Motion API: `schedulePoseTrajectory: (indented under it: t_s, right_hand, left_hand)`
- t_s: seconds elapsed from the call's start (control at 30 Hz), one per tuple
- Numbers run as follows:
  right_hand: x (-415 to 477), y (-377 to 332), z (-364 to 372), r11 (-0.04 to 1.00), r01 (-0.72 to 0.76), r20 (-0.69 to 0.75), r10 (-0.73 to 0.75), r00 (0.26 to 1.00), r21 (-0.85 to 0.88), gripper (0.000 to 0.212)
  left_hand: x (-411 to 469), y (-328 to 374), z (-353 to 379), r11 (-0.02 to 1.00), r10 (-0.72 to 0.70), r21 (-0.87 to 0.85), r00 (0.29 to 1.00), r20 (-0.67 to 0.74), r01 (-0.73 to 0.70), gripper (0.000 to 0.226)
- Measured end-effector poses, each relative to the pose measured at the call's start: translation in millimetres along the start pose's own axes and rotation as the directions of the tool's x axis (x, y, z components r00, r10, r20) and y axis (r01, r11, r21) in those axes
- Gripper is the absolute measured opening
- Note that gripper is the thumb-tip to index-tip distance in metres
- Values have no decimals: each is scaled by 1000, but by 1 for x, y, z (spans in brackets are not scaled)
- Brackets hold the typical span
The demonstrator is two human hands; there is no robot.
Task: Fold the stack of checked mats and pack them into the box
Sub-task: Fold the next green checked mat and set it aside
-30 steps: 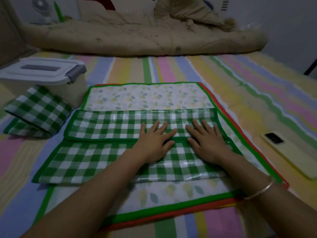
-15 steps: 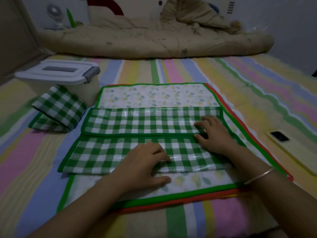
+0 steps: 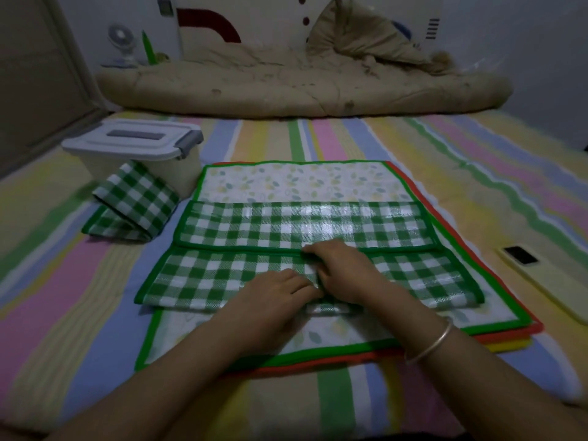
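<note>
Nearest, one thin metal bracelet (image 3: 432, 343) circles the right wrist. Two grips work at the middle of the one checked mat (image 3: 302, 224). The left grip (image 3: 276, 294) has its fingers curled over the mat's near fold. The right grip (image 3: 340, 272), touching it, pinches a bunched ridge of the mat at the middle seam. A second ago both palms lay flat on that seam. Half a second ago the right one was out toward the mat's right end, and it has since come in beside the left.

The checked mat is glossy woven plastic in green and white squares with green binding, and its two long flaps are folded in to meet. It lies on top of the stack of mats (image 3: 302, 183), whose leaf-printed face shows beyond it. Three edge colours show at the stack's near right corner: green, red and yellow.

Right of the mat lies one pale phone (image 3: 541, 281) on the striped sheet (image 3: 318, 141). Beyond its left end, one already folded mat (image 3: 133, 205) leans against the one box (image 3: 187, 176). The box is white plastic, and its lid, which has grey latches, is on. Farthest off lies one rumpled beige quilt (image 3: 302, 87).
</note>
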State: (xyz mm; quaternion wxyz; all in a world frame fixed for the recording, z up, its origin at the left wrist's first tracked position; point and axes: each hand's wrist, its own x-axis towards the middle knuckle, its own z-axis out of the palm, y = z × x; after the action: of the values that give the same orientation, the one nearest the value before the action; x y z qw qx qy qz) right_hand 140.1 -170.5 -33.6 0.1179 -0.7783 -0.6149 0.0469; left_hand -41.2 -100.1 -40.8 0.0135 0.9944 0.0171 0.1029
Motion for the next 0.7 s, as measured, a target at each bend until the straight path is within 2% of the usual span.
schedulePoseTrajectory:
  t_s: [0.07,0.13,0.23,0.37,0.47,0.53,0.6,0.63,0.7]
  right_hand:
    - [-2,1,3,1000,-6,1,6,1000,15,44]
    - [-1,3,5,999,-18,15,18,1000,32,41]
    - [2,5,2,993,-74,90,65,994,91,40]
    - [6,2,-16,965,-168,253,114,961,201,48]
    - [13,1,-41,881,-289,409,123,904,374,65]
    - [21,2,-62,843,-353,464,143,874,406,72]
    - [33,5,-83,867,-347,408,189,893,358,75]
    - [40,7,-93,903,-315,323,216,921,294,73]
    - [50,9,-107,968,-226,62,220,974,111,67]
  left_hand:
    - [-6,-2,-2,995,-86,52,996,13,85,43]
    - [-11,-3,-6,971,-218,90,975,-32,220,44]
    - [-13,-9,-21,928,-366,42,927,-80,370,25]
    - [-1,-26,-48,927,-374,-10,925,-63,374,27]
    - [19,-39,-69,937,-350,5,937,21,350,29]
    - [37,-52,-79,934,-357,0,931,80,358,30]
    - [57,-66,-87,928,-372,19,916,149,373,34]
    - [67,-74,-89,925,-378,42,908,183,377,36]
    - [85,-87,-90,920,-391,94,889,237,380,41]
